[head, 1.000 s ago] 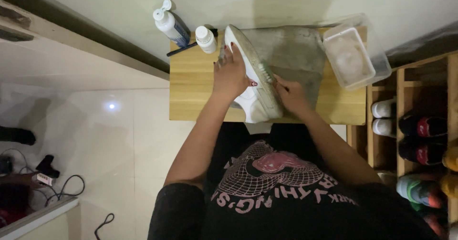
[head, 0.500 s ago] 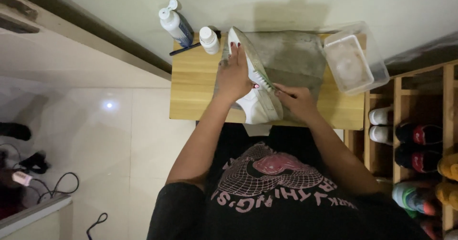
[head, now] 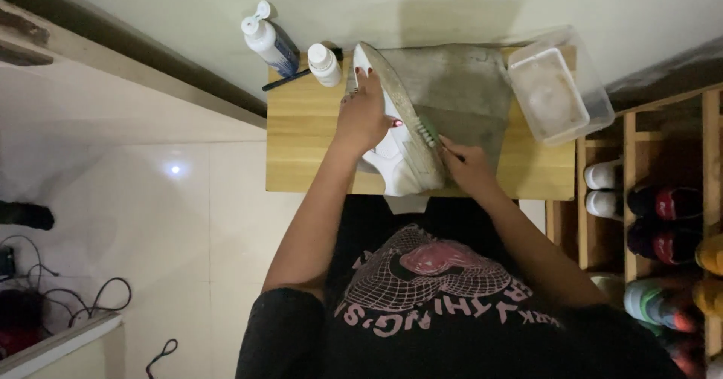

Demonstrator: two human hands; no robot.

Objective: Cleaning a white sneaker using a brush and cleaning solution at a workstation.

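A white sneaker lies on its side on a small wooden table, its sole turned up and to the right. My left hand presses flat on the shoe's upper side and holds it steady. My right hand grips a small brush with green bristles, and the bristles touch the edge of the sole. A grey cloth is spread under the shoe.
A white spray bottle, a small white bottle and a dark thin tool stand at the table's back left. A clear plastic tub sits at the right. A wooden shoe rack holds several shoes.
My right hand and the brush have shifted slightly along the sole. My left hand stays pressed on the shoe. The view has drifted a little.
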